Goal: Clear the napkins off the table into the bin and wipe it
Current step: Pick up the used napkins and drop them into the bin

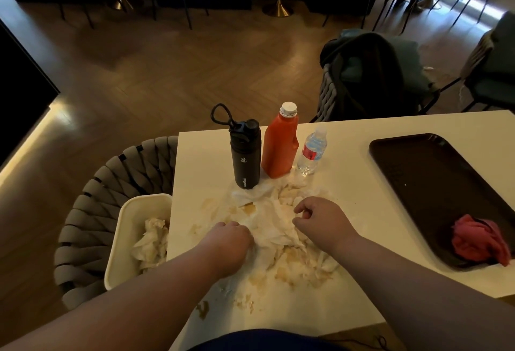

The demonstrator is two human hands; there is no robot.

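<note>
Bunching the stained napkins (274, 225) from both sides, probably to lift one clump. Gripping the paper with the left hand (232, 242), fingertips buried out of sight. Hooking the right hand (323, 221) over the heap, thumb and fingers slightly apart; cannot tell whether anything is pinched. Keeping the bin (139, 211) just left of the left hand for a short drop. Leaving the red cloth (476, 242) right of the right hand, likely for wiping.

The room is dim and brownish, bright light comes in at the top right and shines on the floor (167, 77), and the edges look bent and blurry.
</note>
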